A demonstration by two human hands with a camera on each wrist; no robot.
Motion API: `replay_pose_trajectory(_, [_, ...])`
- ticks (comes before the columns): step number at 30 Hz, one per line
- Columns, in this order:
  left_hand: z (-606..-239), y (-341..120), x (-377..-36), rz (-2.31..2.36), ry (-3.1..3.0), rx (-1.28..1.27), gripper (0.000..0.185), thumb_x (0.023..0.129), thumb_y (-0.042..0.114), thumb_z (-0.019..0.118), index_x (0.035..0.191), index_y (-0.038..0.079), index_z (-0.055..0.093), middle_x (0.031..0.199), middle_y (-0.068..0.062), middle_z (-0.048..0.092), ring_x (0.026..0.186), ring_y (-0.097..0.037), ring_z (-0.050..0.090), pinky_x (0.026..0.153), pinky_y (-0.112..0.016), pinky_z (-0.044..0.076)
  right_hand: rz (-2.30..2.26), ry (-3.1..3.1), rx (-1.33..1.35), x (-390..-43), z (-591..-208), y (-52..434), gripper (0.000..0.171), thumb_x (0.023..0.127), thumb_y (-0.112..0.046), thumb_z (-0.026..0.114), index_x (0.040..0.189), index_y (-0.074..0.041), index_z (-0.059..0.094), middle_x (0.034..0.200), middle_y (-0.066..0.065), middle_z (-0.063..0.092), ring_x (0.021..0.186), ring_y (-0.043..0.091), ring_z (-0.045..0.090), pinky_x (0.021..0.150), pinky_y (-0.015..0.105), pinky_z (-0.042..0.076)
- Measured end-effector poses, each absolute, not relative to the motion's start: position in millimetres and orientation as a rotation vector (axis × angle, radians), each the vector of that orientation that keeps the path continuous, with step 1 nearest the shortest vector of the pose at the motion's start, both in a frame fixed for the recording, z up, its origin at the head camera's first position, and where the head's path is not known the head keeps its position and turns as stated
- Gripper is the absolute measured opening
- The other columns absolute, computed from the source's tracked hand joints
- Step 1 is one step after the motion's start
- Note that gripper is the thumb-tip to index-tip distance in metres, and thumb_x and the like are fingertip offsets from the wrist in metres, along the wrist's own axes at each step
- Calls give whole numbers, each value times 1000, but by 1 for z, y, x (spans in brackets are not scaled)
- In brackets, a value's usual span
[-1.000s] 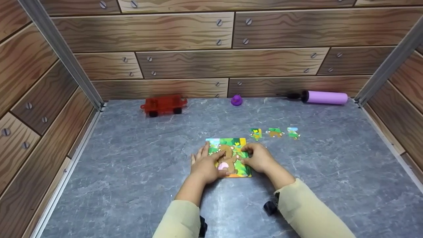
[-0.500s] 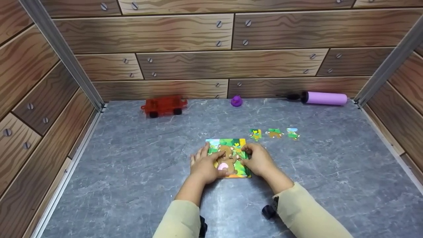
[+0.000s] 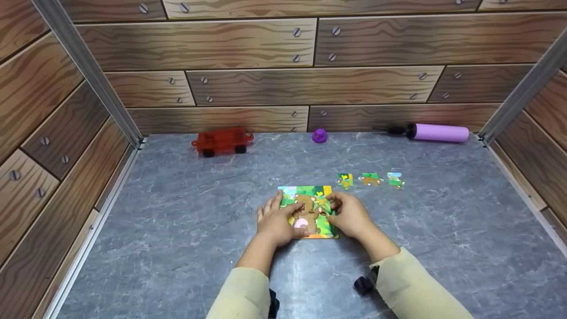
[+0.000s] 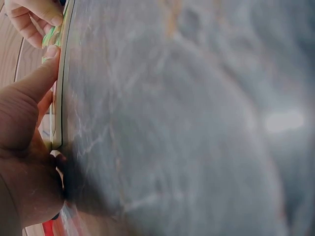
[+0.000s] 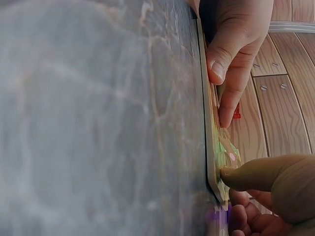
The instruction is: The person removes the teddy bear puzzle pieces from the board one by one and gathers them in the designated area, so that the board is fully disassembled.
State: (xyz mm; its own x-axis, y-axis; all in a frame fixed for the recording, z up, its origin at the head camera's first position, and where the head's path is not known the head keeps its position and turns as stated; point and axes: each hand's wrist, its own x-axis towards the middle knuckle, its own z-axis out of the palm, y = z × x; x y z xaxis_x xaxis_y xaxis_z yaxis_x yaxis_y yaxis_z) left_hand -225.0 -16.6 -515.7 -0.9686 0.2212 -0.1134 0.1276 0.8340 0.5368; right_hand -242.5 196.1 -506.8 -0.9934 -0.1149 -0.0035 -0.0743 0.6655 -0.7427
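A jigsaw puzzle board (image 3: 305,189) with a brown bear picture lies flat on the grey table. My left hand (image 3: 275,225) rests across its left side with fingers spread, thumb on the picture. At the board's right side, my right hand (image 3: 352,217) pinches a puzzle piece (image 3: 322,212) between thumb and curled fingers. In the right wrist view that puzzle piece (image 5: 230,150) stands tilted a little above the board. Behind the board, to the right, three loose puzzle pieces (image 3: 370,179) lie in a row.
Along the back wall stand a red toy wagon (image 3: 223,141) with black wheels, a small purple rubber duck (image 3: 319,135) and a lilac hand pump (image 3: 440,133) with a black end. Wood-patterned panels (image 3: 252,42) enclose the table at the back and sides.
The head view has shifted slightly. Both hands stay at the board; the right fingers have moved only a little around the pinched puzzle piece.
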Motion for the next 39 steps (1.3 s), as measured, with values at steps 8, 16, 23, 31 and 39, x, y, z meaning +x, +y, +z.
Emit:
replay_pose_trajectory(8, [-516, -17, -225, 820, 2840, 263, 77, 68, 56, 77, 138, 41, 48, 160, -7, 10, 145, -33, 9, 113, -61, -2, -1208, 2853, -232, -243, -505, 200, 47, 69, 2, 69, 116, 0, 63, 87, 4, 60, 76, 18, 54, 68, 31, 48])
replay_pose_trajectory(16, [-516, -17, -224, 829, 2840, 279, 77, 69, 56, 77, 138, 41, 48, 160, -8, 12, 144, -35, 11, 112, -62, 0, -1287, 2934, -420, -248, -499, 229, 47, 79, -1, 68, 126, -1, 58, 101, 10, 60, 86, 22, 57, 77, 37, 50])
replay_pose_trajectory(23, [-517, -18, -225, 821, 2847, 294, 76, 69, 56, 76, 138, 40, 48, 160, -8, 12, 144, -35, 12, 112, -62, 0, -1304, 3055, -415, -254, -493, 266, 44, 85, 0, 66, 127, -2, 56, 105, 18, 58, 79, 20, 55, 70, 32, 47])
replay_pose_trajectory(31, [-518, -17, -226, 830, 2835, 269, 75, 70, 56, 76, 138, 42, 48, 160, -6, 9, 145, -33, 9, 113, -60, -3, -1233, 3100, -322, -265, -475, 312, 45, 89, 3, 57, 133, -3, 48, 101, 19, 56, 76, 20, 53, 62, 26, 47])
replay_pose_trajectory(39, [-518, -17, -225, 823, 2840, 264, 77, 69, 58, 76, 138, 42, 47, 160, -7, 9, 145, -34, 9, 112, -61, -3, -1190, 3183, -221, -274, -466, 358, 44, 91, 4, 53, 134, -2, 47, 92, 17, 56, 76, 20, 54, 58, 23, 45])
